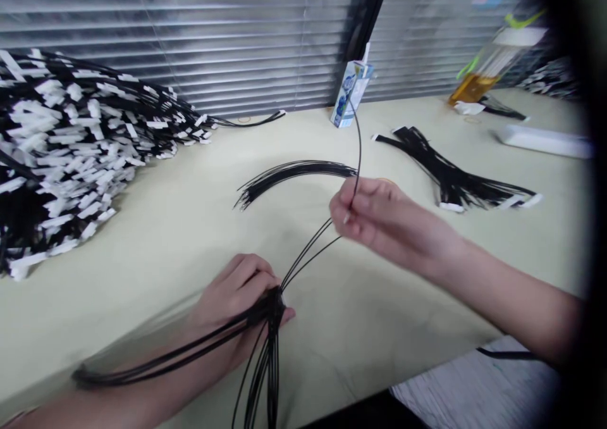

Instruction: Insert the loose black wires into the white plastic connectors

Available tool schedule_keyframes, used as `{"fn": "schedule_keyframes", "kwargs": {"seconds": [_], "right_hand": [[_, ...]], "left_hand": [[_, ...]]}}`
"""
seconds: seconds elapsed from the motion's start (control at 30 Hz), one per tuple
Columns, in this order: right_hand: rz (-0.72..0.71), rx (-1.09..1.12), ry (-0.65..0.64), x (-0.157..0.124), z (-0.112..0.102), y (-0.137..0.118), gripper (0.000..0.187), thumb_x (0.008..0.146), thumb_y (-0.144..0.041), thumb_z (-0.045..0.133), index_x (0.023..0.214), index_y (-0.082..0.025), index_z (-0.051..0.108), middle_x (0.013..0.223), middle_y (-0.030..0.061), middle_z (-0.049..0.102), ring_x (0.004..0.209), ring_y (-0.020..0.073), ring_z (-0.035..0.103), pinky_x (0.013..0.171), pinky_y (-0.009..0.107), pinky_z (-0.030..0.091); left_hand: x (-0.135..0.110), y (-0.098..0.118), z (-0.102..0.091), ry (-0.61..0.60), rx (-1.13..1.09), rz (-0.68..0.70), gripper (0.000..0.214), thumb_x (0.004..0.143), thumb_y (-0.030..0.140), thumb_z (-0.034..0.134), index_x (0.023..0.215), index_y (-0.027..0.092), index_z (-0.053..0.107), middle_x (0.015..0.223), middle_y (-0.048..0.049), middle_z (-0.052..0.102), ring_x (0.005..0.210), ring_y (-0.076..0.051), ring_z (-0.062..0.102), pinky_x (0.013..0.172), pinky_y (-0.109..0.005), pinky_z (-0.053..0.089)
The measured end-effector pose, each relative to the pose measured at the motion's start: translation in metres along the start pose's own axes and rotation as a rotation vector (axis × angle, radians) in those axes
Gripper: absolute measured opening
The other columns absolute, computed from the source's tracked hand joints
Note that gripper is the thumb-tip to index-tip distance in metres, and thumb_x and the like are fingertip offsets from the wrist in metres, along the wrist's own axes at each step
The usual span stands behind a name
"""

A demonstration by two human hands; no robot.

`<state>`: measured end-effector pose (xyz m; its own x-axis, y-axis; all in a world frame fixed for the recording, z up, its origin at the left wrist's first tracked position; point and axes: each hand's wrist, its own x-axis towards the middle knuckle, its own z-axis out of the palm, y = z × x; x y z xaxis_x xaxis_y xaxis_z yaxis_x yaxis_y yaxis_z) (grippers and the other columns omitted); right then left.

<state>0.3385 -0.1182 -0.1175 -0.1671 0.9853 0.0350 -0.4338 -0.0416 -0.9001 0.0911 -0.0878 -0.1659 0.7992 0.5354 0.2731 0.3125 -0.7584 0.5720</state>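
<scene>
My left hand is closed around a bundle of thin black wires low in the head view. Part of the bundle hangs down below the fist, and part reaches left over the forearm. A few strands run from the fist up to my right hand, whose fingers pinch a single black wire. That wire curves upward past the fingertips. Behind the right hand, a curved bunch of loose black wires lies on the table.
A large heap of black cables with white connectors fills the left side. Bundled cables lie at right. A blue drink carton and a bottle of amber liquid stand by the window blinds. The pale table ends near me.
</scene>
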Motion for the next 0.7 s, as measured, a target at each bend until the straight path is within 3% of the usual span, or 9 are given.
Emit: {"fn": "schedule_keyframes", "kwargs": {"seconds": [0.1,0.17,0.33,0.7], "right_hand": [[-0.055,-0.191,-0.123,-0.016,0.03,0.023,0.002,0.081,-0.016,0.064,0.079,-0.015,0.064,0.069,-0.0002,0.061,0.056,0.006,0.054,0.049,0.017,0.043],[-0.048,-0.397,-0.131,-0.021,0.038,0.036,0.002,0.079,-0.015,0.065,0.078,-0.014,0.065,0.066,-0.0003,0.058,0.055,0.0061,0.049,0.047,0.018,0.038],[0.022,-0.741,-0.054,-0.019,0.033,0.054,0.017,0.083,-0.028,0.061,0.084,-0.013,0.069,0.054,-0.0048,0.048,0.049,0.0038,0.037,0.043,0.016,0.03],[0.006,-0.923,-0.056,-0.019,0.031,0.06,0.013,0.083,-0.024,0.059,0.085,-0.017,0.07,0.068,-0.0025,0.066,0.055,0.0053,0.051,0.05,0.016,0.039]], "left_hand": [[0.001,-0.001,0.0,-0.015,0.009,-0.009,0.013,0.081,0.029,0.061,0.087,0.018,0.057,0.091,-0.0061,0.055,0.084,-0.02,0.052,0.069,-0.033,0.047],[0.001,-0.001,0.0,-0.007,0.013,-0.01,0.011,0.082,0.029,0.06,0.086,0.018,0.058,0.09,-0.0059,0.054,0.082,-0.02,0.052,0.068,-0.033,0.047],[0.002,0.0,0.0,0.012,0.045,0.008,0.012,0.081,0.027,0.062,0.087,0.018,0.057,0.09,-0.0054,0.055,0.083,-0.019,0.052,0.069,-0.033,0.047],[0.001,-0.001,0.0,0.004,0.042,0.038,0.013,0.08,0.024,0.064,0.087,0.018,0.055,0.092,-0.0046,0.054,0.083,-0.017,0.052,0.071,-0.031,0.047]]}}
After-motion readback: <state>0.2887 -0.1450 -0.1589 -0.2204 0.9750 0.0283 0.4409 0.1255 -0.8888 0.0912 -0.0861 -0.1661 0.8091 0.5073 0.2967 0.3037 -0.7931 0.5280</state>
